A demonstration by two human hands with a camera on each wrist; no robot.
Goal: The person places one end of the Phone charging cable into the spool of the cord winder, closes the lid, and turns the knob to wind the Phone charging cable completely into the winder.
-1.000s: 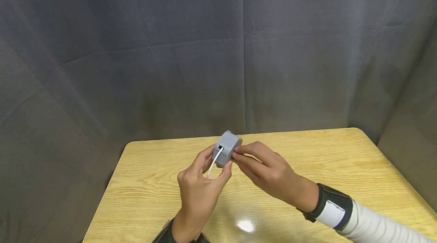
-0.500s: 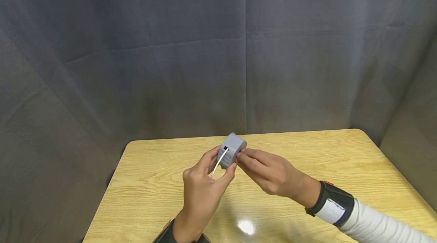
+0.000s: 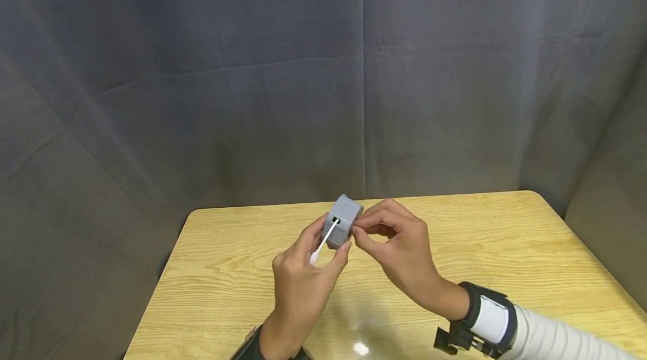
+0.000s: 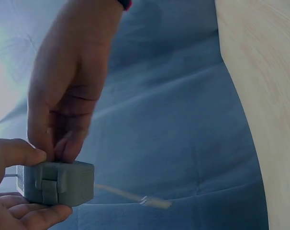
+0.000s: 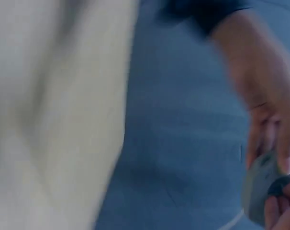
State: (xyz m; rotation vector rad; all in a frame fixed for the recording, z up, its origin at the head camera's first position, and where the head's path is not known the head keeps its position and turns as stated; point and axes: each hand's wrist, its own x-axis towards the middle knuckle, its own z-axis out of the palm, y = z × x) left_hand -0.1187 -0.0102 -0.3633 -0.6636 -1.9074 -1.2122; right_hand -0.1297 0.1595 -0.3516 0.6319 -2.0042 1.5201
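Observation:
A small grey cable winder with ribbed panels is held up over the table. My left hand grips it between thumb and fingers. A white cable comes out of a dark slot in the near face, and its plug hangs by the left palm. Past the other end, in the left wrist view, a second plug end hangs on a pale cable. My right hand pinches at the winder's right side, where the right wrist view shows a dark round knob, partly covered by fingers.
The light wooden table lies below both hands. A grey curtain hangs behind it and along the sides. Each wrist wears a black strap.
The white cable's free length has shortened at the near side, and its plug now shows by the left palm. My right hand has rotated at the winder's side, while the left keeps its grip.

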